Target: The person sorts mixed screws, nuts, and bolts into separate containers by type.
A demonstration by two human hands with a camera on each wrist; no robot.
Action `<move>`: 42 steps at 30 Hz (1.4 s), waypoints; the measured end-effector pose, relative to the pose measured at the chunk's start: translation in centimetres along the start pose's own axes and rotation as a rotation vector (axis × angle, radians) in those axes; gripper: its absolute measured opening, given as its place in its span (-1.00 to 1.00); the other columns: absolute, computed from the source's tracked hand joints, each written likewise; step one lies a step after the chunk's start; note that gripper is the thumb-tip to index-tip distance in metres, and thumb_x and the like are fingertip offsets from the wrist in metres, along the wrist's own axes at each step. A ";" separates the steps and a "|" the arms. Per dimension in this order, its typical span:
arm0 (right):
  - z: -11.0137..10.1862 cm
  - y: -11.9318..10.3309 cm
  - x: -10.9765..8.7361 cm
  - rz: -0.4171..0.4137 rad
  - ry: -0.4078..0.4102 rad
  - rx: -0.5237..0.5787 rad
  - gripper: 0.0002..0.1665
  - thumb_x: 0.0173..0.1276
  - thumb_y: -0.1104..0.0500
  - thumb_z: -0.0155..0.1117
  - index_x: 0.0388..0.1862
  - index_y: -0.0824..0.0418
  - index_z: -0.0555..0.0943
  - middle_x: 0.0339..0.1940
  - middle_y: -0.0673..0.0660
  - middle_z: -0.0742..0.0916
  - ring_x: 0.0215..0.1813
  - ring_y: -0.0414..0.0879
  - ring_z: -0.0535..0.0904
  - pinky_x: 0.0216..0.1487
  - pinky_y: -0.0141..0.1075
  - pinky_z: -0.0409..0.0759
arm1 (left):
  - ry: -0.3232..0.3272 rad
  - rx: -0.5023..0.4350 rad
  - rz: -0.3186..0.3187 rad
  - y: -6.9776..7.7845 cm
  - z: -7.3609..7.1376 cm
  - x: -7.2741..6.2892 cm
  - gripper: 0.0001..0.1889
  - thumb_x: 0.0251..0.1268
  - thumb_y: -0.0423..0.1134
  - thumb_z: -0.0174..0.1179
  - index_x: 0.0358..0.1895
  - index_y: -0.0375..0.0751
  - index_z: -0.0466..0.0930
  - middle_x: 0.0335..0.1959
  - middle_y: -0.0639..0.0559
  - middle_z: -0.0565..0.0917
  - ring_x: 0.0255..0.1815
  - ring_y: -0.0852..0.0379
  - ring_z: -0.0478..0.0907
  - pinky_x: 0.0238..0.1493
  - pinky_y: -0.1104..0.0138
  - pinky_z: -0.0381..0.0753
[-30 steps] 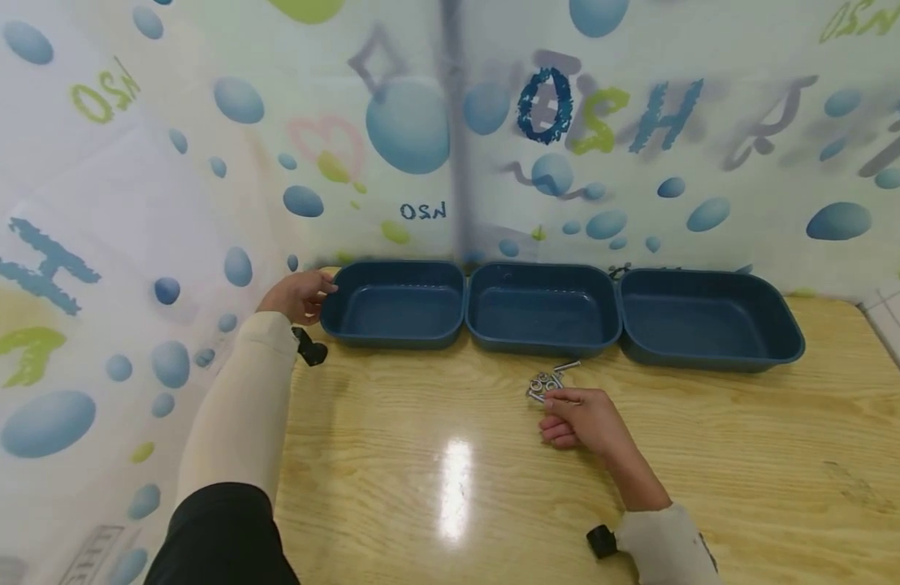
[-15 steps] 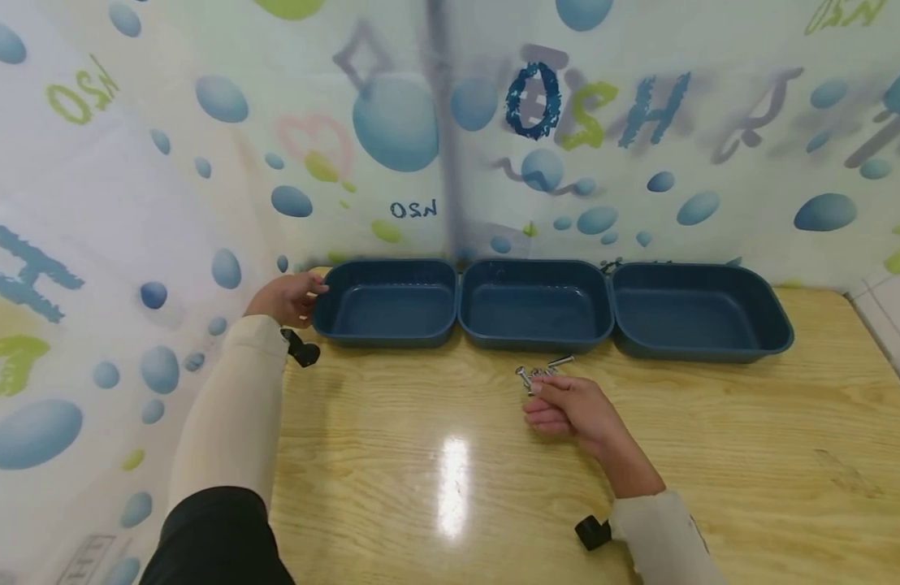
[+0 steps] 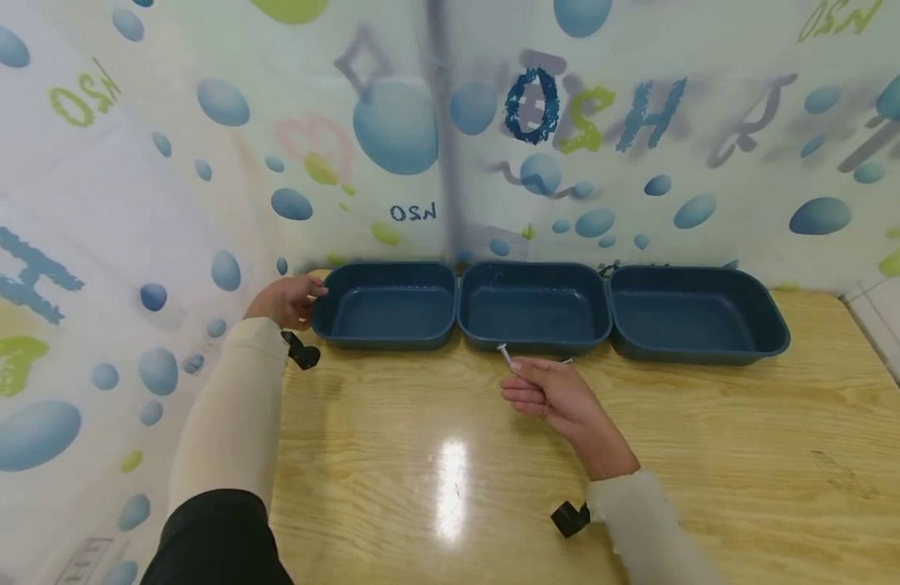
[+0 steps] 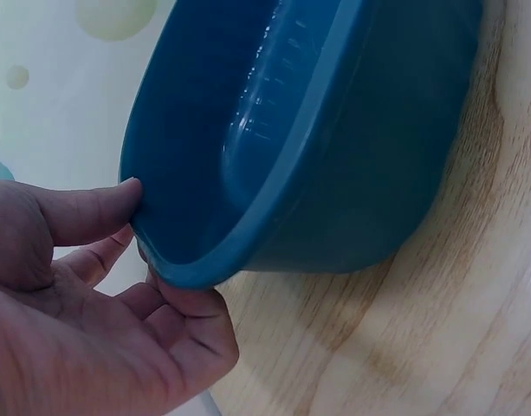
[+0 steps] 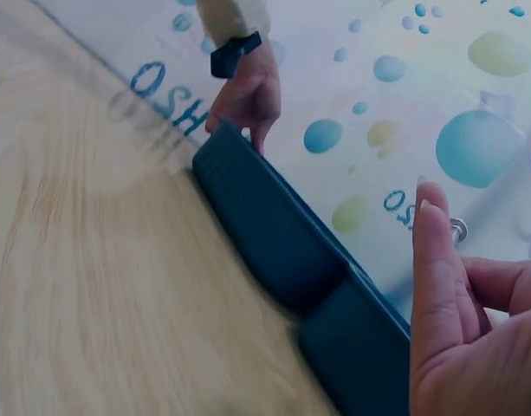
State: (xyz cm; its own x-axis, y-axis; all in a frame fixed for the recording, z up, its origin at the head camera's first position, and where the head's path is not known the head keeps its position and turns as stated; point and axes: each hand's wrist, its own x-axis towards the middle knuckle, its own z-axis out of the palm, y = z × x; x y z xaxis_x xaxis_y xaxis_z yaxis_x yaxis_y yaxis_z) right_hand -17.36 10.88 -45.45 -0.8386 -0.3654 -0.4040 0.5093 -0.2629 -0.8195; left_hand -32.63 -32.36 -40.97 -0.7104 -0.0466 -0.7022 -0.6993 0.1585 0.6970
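Three dark blue plastic trays stand in a row along the back of the table. My left hand (image 3: 289, 301) holds the outer end of the left tray (image 3: 391, 339). In the left wrist view the thumb lies at the rim of this tray (image 4: 334, 182), with the fingers curled under it. My right hand (image 3: 556, 394) pinches a silver bolt (image 3: 504, 354) between thumb and fingers, its head up, just in front of the middle tray (image 3: 534, 339). In the right wrist view the bolt head (image 5: 458, 230) peeks out behind the fingers. Another bolt (image 3: 568, 361) shows behind the right hand, mostly hidden.
The right tray (image 3: 698, 355) stands against the middle one. A patterned sheet (image 3: 311, 162) hangs behind the trays and along the left side. The wooden table (image 3: 377, 455) extends toward me, and its right edge shows at far right.
My right hand has lifted a bolt from the small pile of hardware and moved it left and toward the middle tray. The left hand stays on the left tray.
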 end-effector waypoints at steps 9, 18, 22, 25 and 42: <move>2.2 -0.8 1.6 0.008 0.032 0.116 -0.42 0.52 0.18 0.10 0.42 0.35 0.27 -0.36 0.07 0.77 -0.30 -0.17 0.75 -0.23 -0.38 0.68 | 0.014 -0.004 0.006 -0.1 0.1 0.0 -0.89 0.55 -0.25 -0.10 -0.25 -0.01 0.27 -0.19 0.02 0.24 -0.19 0.08 0.24 -0.24 0.29 0.29; 4.7 -1.6 3.6 0.013 0.053 0.196 -0.45 0.52 0.19 0.09 0.43 0.25 0.29 -0.25 0.09 0.78 -0.23 -0.16 0.75 -0.12 -0.35 0.68 | 0.011 0.007 0.020 -0.3 -0.2 -0.2 -0.86 0.56 -0.22 -0.12 -0.28 0.02 0.26 -0.22 0.04 0.23 -0.22 0.09 0.23 -0.24 0.30 0.29; 6.2 -1.7 4.7 0.020 0.048 0.205 -0.47 0.52 0.19 0.09 0.42 0.21 0.31 -0.17 0.14 0.76 -0.14 -0.10 0.74 0.05 -0.25 0.62 | 0.012 -0.003 0.012 -0.3 -0.3 -0.2 -0.85 0.56 -0.23 -0.12 -0.29 0.02 0.25 -0.19 0.04 0.23 -0.19 0.10 0.23 -0.24 0.30 0.31; 7.1 -1.8 5.6 0.014 0.068 0.203 -0.48 0.51 0.19 0.11 0.40 0.20 0.35 -0.04 0.23 0.74 -0.06 -0.04 0.73 0.09 -0.20 0.60 | 0.004 -0.010 0.008 -0.2 -0.3 -0.1 -0.84 0.56 -0.23 -0.12 -0.30 0.02 0.26 -0.18 0.03 0.24 -0.18 0.09 0.24 -0.23 0.30 0.31; 9.9 -2.4 8.4 0.040 0.127 0.164 -0.57 0.49 0.16 0.15 0.29 0.16 0.47 0.00 0.27 0.73 -0.05 0.02 0.73 -0.02 -0.21 0.67 | 0.036 -0.018 0.011 -0.5 0.0 0.0 -0.95 0.56 -0.22 -0.10 -0.17 0.04 0.28 -0.15 0.04 0.25 -0.15 0.09 0.23 -0.21 0.31 0.30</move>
State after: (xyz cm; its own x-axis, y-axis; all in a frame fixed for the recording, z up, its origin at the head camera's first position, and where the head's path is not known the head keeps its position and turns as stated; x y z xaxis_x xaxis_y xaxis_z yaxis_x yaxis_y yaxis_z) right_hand -23.76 -0.43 -42.83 -0.8295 -0.2655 -0.4913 0.5585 -0.3961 -0.7288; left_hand -32.29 -32.42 -41.27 -0.7199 -0.0802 -0.6894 -0.6929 0.1411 0.7071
